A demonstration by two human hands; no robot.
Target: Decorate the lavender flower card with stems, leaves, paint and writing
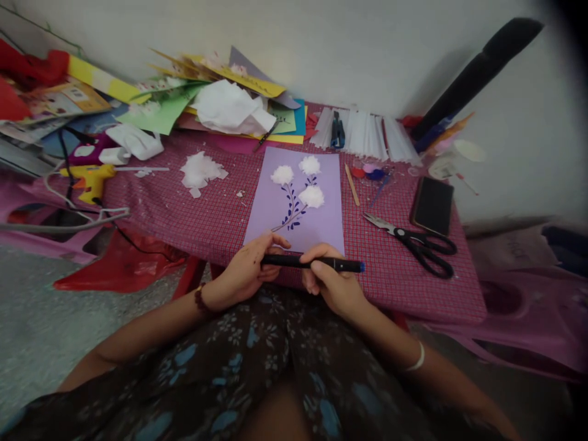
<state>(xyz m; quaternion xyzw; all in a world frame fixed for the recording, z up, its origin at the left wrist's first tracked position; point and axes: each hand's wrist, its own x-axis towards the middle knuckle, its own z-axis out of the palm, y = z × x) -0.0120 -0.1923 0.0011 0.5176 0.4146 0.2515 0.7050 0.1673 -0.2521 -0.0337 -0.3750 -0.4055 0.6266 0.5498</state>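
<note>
A black marker pen [287, 261] with a blue tip at its right end lies level between my two hands, in front of the table edge. My left hand [245, 269] has its fingers closed around the pen's left end. My right hand [333, 278] pinches it nearer the blue end. Just beyond them a purple sheet of paper [261, 184] lies on the table. On it are three white paper flowers [312, 196] with brown stems and dark blue leaves.
Scissors [413, 242], a black phone-like slab [433, 205] and a wooden stick [353, 185] lie right of the sheet. White paper scraps [201, 173] and a yellow glue gun [89, 180] lie left. Coloured papers [165, 104] and clear plastic strips [361, 135] line the wall.
</note>
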